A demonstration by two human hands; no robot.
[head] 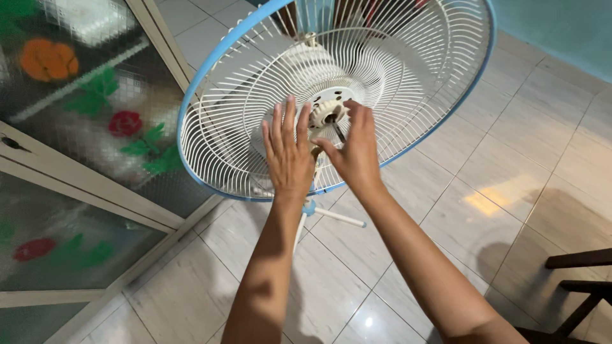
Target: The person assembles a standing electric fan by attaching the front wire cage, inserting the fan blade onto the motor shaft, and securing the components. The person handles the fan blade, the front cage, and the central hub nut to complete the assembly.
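White wire rear guard (395, 70) with a blue rim (210, 70) is seen tilted toward the camera, blades and front grille absent, so the hub is exposed. The left hand (288, 156) is laid flat against the wires, fingers spread and straight, nothing gripped; it appears placed there to brace the guard. The right hand (357, 150) is curled at the centre, fingertips pinched around the white toothed guard nut (326, 113) that circles the motor shaft (338, 130), a grip that suits turning it; whether the nut is fully clasped cannot be told, since the fingers hide its right side. The nut sits at the guard's middle, just right of the left hand. Below the guard a white stand leg (338, 218) and a blue joint (309, 207) are visible on the pale tiled floor (484, 210). A patterned glass door (76, 121) with printed flowers stands at left, a dark wooden chair (577, 286) at near right.
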